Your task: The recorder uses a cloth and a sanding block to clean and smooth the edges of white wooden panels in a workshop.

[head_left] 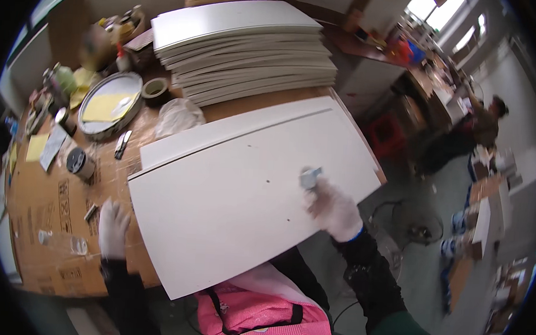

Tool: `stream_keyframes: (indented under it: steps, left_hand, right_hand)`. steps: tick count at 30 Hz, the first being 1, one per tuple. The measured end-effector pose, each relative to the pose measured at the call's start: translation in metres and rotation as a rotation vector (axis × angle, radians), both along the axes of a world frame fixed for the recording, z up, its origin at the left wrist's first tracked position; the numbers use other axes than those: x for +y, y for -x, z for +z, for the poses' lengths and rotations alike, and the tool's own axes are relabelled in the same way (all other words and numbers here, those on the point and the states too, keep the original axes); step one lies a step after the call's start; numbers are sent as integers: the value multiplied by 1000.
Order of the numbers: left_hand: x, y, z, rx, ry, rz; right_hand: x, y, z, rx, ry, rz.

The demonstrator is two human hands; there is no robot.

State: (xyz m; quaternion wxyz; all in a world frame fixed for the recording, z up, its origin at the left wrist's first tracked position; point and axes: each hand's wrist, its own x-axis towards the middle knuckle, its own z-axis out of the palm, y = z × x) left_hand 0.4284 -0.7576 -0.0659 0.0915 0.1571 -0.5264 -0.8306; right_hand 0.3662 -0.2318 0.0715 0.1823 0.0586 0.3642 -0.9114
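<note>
White panel (230, 190) is being rubbed: right hand (333, 210) is clamping a small grey block (310, 177); left hand (113, 227) is lying flat, fingers apart, on the counter (42, 204). Next stroke probably needs steady pressure.

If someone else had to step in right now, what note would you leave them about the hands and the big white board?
Left hand: gloved, resting flat on the cardboard-covered table just left of the white panel, holding nothing.
Right hand: gloved, fingers closed on a small grey block pressed to the panel near its right edge.
The panel lies flat across the table, overhanging toward the person. A stack of similar panels sits behind it.
Done or left: cannot tell; the surface shows a few small dark specks.
</note>
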Motion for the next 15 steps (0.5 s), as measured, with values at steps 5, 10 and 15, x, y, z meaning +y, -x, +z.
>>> stream_keyframes:
  steps: [5, 10, 15]
  left_hand:
    - [92, -118, 50, -297, 161, -254]
    - [130, -126, 47, -305, 293, -125]
    - [107, -105, 68, -311, 490, -119]
  right_hand:
    - [120, 11, 0, 340, -968, -708]
    - [208, 14, -49, 286, -1266, -679]
    - [177, -33, -25, 40, -970, -557]
